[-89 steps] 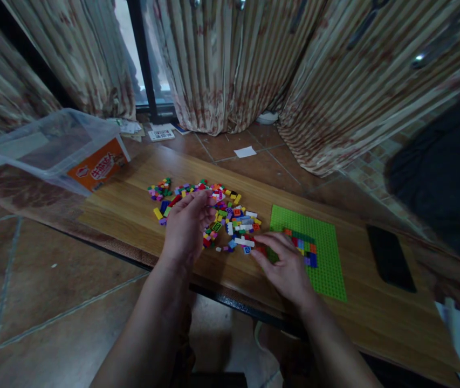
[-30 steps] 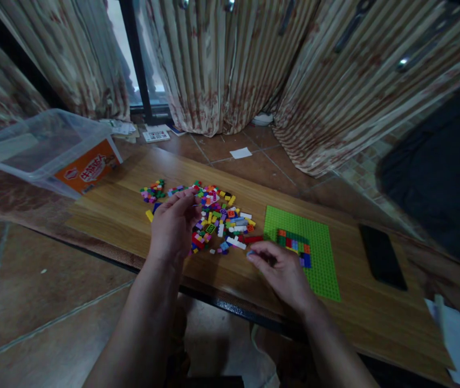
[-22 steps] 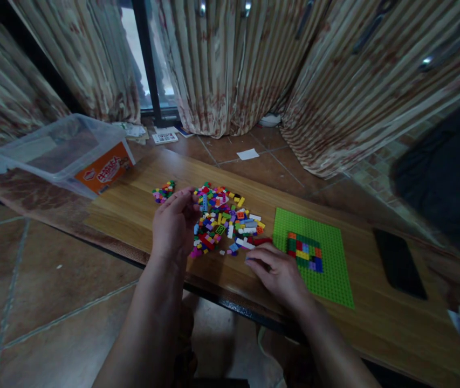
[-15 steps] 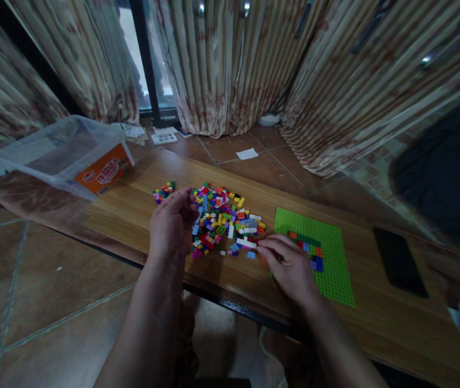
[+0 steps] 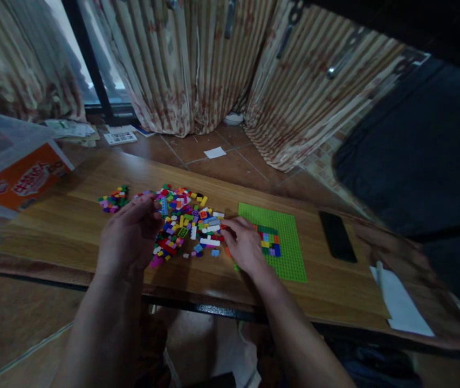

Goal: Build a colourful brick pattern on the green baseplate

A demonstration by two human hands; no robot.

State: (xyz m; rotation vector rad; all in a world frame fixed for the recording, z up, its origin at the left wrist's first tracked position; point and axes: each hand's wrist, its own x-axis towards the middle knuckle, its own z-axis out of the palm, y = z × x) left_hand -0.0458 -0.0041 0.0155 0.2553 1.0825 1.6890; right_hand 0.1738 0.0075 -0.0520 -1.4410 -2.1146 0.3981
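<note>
A heap of small coloured bricks [image 5: 185, 221] lies on the wooden board [image 5: 92, 183]. My left hand [image 5: 130, 237] rests at the heap's left edge, fingers loosely curled, with nothing that I can make out in them. My right hand [image 5: 246, 245] lies between the heap and the green baseplate [image 5: 282, 253], its fingertips bent down at the bricks near the plate's left edge; what they pinch is hidden. A small block of joined coloured bricks [image 5: 270, 243] sits on the baseplate. A smaller cluster of bricks [image 5: 113, 198] lies apart at the left.
A clear plastic tub with an orange label [image 5: 19, 175] lies on its side at the far left. A black phone [image 5: 337, 243] lies right of the baseplate, white paper [image 5: 399, 302] beyond it. Curtains [image 5: 197, 64] hang behind; a dark shape [image 5: 416, 151] fills the right.
The camera has swung to the right, so everything sits further left in the view. My right hand moved from the board's front edge up to the baseplate's left side. My left hand stayed by the heap.
</note>
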